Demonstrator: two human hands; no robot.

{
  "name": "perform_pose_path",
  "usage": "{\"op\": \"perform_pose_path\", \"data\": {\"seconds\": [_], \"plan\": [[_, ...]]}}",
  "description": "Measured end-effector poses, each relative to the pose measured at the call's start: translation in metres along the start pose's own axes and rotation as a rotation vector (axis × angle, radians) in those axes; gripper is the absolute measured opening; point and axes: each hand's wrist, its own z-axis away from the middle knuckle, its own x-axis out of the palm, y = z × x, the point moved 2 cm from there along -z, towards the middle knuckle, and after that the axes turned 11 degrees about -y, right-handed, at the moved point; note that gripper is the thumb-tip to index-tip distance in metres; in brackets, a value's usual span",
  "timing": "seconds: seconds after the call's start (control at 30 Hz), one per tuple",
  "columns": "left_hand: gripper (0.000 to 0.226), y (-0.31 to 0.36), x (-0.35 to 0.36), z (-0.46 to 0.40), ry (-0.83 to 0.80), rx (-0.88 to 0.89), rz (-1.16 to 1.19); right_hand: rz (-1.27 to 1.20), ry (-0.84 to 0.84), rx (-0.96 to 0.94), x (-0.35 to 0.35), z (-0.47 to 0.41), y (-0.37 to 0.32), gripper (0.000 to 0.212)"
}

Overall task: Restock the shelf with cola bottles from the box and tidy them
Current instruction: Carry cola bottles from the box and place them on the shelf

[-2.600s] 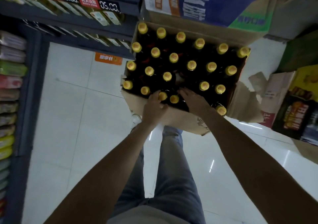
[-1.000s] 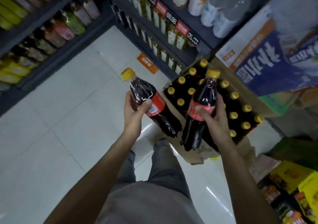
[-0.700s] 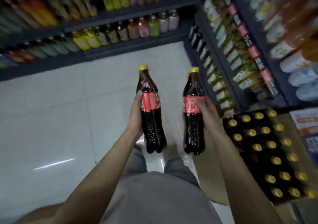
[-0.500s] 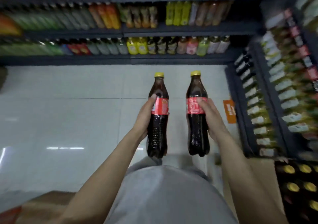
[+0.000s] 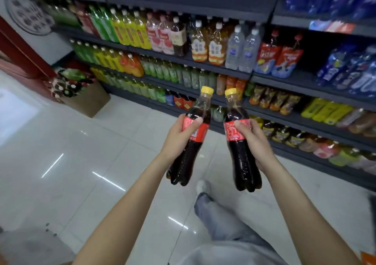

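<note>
Left hand [image 5: 179,137]: wraps around the red label of the left cola bottle [image 5: 189,140], thumb across the front, holding it clear of the floor.
Left cola bottle, axis: long axis tilts, yellow cap up and leaning to the right toward the other cap, base down and to the left, below the hand.
Right hand [image 5: 257,142]: grips the right cola bottle [image 5: 240,142] at its label, thumb on the front, fingers behind.
Right cola bottle, axis: nearer upright, cap up and leaning slightly left, base below the hand; the two caps sit near each other but apart, the bases wider apart.
Shelf [image 5: 289,120]: ahead of and beyond both hands, its tiers packed with other drinks; a few dark, red-labelled bottles [image 5: 181,101] stand on a lower tier just beyond the left hand, which I judge the likely cola slot, though blur keeps me from being sure.
Box beside shelf [image 5: 87,99]: far left of the left hand, on the floor, holding bottles.
Step in hand: carrying both bottles to the shelf.
Doing it well: keep each grip at the label waist, straighten both bottles upright before reaching in, set one at a time base first into the gap, label facing out, without knocking neighbours.
</note>
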Motion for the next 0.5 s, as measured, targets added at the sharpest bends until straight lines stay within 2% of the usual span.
{"op": "perform_pose_path", "data": {"seconds": [0.07, 0.17, 0.23, 0.37, 0.5], "plan": [[0.034, 0.020, -0.038, -0.047, 0.035, 0.068, -0.029, -0.004, -0.024, -0.043, 0.018, -0.055, -0.026, 0.034], [0.061, 0.052, -0.095, -0.112, 0.138, 0.179, -0.097, -0.034, -0.075, -0.092, 0.042, -0.136, -0.069, 0.035], [0.071, 0.074, -0.131, -0.153, 0.205, 0.257, -0.163, -0.027, -0.073, -0.160, 0.055, -0.186, -0.101, 0.041], [0.069, 0.119, -0.186, -0.227, 0.280, 0.374, -0.293, 0.004, -0.048, -0.287, 0.078, -0.270, -0.163, 0.037], [0.059, 0.159, -0.221, -0.301, 0.272, 0.499, -0.268, 0.128, 0.036, -0.444, 0.090, -0.338, -0.216, 0.047]]}}
